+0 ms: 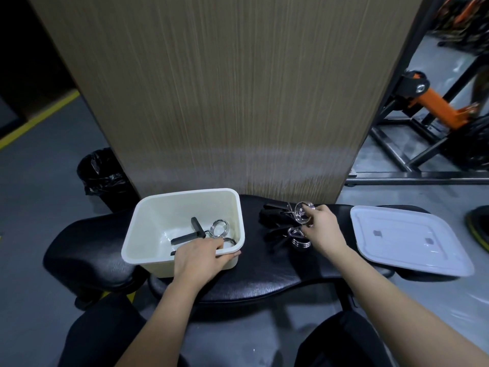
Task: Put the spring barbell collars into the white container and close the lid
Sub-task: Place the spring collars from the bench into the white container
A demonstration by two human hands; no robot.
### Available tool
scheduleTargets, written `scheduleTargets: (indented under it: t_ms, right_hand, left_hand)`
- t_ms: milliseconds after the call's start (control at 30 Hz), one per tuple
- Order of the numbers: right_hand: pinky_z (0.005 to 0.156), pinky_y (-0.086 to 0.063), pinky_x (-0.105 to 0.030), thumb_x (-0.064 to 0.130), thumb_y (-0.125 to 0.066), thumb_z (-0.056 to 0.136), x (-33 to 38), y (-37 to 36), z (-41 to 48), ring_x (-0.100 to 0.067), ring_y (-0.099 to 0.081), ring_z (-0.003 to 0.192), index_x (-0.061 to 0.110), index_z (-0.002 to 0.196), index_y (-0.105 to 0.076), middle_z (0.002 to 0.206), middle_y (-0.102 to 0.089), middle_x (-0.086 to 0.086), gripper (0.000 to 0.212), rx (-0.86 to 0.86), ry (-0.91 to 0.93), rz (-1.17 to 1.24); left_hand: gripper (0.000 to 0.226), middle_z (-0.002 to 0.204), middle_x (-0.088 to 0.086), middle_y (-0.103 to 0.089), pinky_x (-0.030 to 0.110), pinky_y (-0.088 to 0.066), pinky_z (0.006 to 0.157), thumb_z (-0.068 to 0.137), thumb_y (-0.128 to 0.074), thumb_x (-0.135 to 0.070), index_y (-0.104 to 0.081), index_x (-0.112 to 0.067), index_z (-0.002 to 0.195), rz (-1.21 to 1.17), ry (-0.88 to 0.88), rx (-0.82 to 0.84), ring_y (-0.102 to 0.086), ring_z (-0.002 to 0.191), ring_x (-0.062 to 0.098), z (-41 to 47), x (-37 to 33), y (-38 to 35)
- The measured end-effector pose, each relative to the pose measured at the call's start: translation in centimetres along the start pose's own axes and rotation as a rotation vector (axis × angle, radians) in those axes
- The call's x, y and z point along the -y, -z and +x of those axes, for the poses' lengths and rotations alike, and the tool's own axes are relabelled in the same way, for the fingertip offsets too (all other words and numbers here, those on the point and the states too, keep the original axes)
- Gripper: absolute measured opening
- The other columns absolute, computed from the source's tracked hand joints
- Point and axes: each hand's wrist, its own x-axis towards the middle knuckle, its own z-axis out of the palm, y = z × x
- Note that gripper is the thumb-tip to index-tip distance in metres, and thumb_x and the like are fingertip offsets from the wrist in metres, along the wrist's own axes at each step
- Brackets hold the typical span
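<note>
The open white container [148,226] stands on a black padded bench [264,276]. Inside it lies a spring collar [209,230] with black handles, and a second coil shows just by my fingers. My left hand [201,258] grips the container's near rim. My right hand [324,227] pinches the chrome coil of a spring collar [303,215] lifted off a pile of collars [285,231] on the bench, right of the container. The white lid [407,239] lies flat at the bench's right end.
A tall wood-grain panel [232,88] rises directly behind the bench. A black-lined bin [103,176] stands on the floor at the left. Orange and black gym equipment [434,107] fills the far right. My dark-clothed knees [344,343] are below the bench.
</note>
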Motion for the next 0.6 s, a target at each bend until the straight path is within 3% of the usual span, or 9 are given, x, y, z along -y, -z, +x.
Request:
scheduleTargets:
  t_ms: [67, 167, 233, 400, 500, 600]
  right_hand:
    - [0.084, -0.036, -0.017, 0.007, -0.063, 0.085, 0.5, 0.1, 0.5, -0.026, -0.061, 0.105, 0.016, 0.131, -0.064, 0.113, -0.059, -0.008, 0.047, 0.03, 0.005, 0.082]
    - [0.076, -0.035, -0.002, -0.002, -0.057, 0.091, 1.7, 0.8, 0.3, -0.017, -0.063, 0.092, 0.015, 0.114, -0.075, 0.101, -0.064, 0.001, 0.034, -0.115, 0.077, 0.219]
    - [0.076, -0.038, 0.001, -0.005, -0.056, 0.091, 2.6, 1.3, 0.3, -0.014, -0.064, 0.088, 0.015, 0.108, -0.078, 0.1, -0.067, 0.004, 0.034, -0.173, 0.111, 0.352]
    - [0.085, -0.058, -0.034, 0.011, -0.065, 0.094, 3.9, 2.0, 1.0, -0.018, -0.071, 0.097, 0.028, 0.103, -0.079, 0.107, -0.069, 0.009, 0.024, -0.2, 0.077, 0.755]
    - [0.086, -0.058, -0.034, 0.007, -0.065, 0.094, 5.4, 2.3, 0.4, -0.018, -0.07, 0.105, 0.024, 0.098, -0.08, 0.117, -0.069, -0.007, 0.023, -0.2, -0.069, 1.155]
    - [0.089, -0.058, -0.034, 0.001, -0.059, 0.096, 6.7, 2.9, -0.6, -0.012, -0.067, 0.104, 0.016, 0.105, -0.076, 0.126, -0.067, -0.009, 0.025, -0.186, -0.165, 1.341]
  left_hand:
    - [0.062, 0.076, -0.007, -0.063, 0.031, -0.037, 0.058, 0.079, -0.033, -0.087, -0.044, -0.027, 0.064, -0.002, -0.003, 0.0, -0.061, 0.081, 0.017, -0.1, -0.1, 0.2]
    - [0.063, 0.076, -0.007, -0.064, 0.031, -0.039, 0.059, 0.078, -0.033, -0.087, -0.046, -0.027, 0.068, -0.006, 0.003, 0.004, -0.061, 0.08, 0.016, 0.1, -0.2, 0.2]
    - [0.064, 0.075, -0.007, -0.063, 0.031, -0.039, 0.058, 0.077, -0.032, -0.088, -0.045, -0.026, 0.066, -0.01, 0.01, 0.008, -0.061, 0.079, 0.016, 0.1, -0.1, 0.1]
    - [0.064, 0.071, -0.009, -0.059, 0.032, -0.036, 0.057, 0.075, -0.032, -0.089, -0.043, -0.027, 0.063, -0.015, 0.008, 0.021, -0.059, 0.077, 0.016, 0.2, 0.1, 0.1]
    - [0.064, 0.071, -0.011, -0.059, 0.032, -0.035, 0.058, 0.075, -0.032, -0.089, -0.045, -0.028, 0.064, -0.036, 0.016, 0.052, -0.059, 0.077, 0.015, 0.0, 0.0, 0.6]
    - [0.069, 0.077, -0.012, -0.064, 0.033, -0.043, 0.067, 0.071, -0.026, -0.093, -0.053, -0.03, 0.075, -0.079, 0.039, 0.091, -0.06, 0.082, 0.015, -0.3, -0.2, 1.4]
